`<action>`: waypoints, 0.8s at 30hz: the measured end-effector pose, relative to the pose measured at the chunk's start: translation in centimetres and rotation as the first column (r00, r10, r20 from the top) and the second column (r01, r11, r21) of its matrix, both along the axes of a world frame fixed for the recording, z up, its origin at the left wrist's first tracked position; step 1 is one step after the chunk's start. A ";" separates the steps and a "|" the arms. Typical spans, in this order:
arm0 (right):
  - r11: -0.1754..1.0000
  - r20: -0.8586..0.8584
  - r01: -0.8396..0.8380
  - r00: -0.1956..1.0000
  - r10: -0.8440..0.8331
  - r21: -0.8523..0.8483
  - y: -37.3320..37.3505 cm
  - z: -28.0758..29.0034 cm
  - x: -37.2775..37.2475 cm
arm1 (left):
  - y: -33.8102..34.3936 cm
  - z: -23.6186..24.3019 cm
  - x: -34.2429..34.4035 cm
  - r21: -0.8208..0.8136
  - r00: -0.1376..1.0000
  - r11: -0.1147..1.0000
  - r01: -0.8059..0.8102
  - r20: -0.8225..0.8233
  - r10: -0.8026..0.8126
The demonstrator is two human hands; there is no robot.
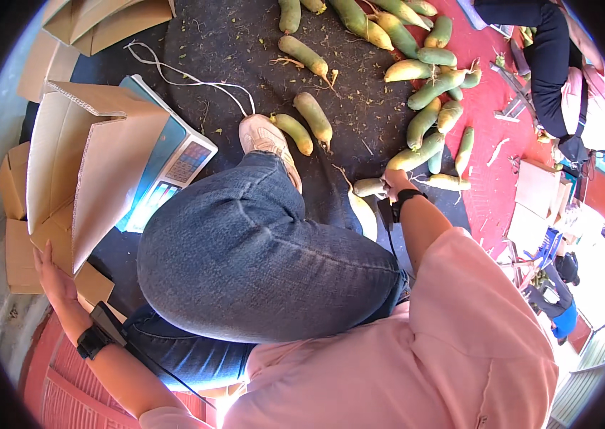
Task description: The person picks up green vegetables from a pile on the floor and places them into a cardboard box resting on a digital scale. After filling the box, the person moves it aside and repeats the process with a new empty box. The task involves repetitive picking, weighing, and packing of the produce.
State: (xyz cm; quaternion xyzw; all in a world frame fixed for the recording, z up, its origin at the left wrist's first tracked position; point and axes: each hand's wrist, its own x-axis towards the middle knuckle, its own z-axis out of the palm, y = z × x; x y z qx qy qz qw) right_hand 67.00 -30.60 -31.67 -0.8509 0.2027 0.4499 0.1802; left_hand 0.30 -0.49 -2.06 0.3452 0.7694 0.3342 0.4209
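Observation:
My left hand touches the lower corner of an open cardboard box, its fingers fairly straight. The box rests on a flat blue-and-white device with a keypad, probably a scale. My right hand is closed on a green radish among other radishes at the right of the dark mat. A pale yellowish radish lies just below it. A longer green radish lies above my fingers. My bent jeans-clad leg and white shoe are between my hands.
Many radishes lie toward the top. More cardboard boxes are at the left. A red floor borders the mat. At upper right a person in dark trousers sits nearby; another in blue is farther right, among cartons.

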 end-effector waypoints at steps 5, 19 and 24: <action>0.966 0.041 0.053 0.997 -0.066 0.254 0.9 9.7 -0.7 | 0.5 0.8 1.8 0.036 0.993 0.997 -0.066 -0.100 0.070; -0.333 0.424 -0.288 0.769 0.479 0.898 23.5 36.9 -10.3 | -0.3 1.9 1.5 0.065 0.992 0.994 -0.093 -0.084 0.098; -0.198 0.552 -0.520 0.723 0.415 0.831 37.7 44.2 -16.5 | -2.1 0.6 0.7 -0.097 0.884 0.975 0.199 -0.411 -0.221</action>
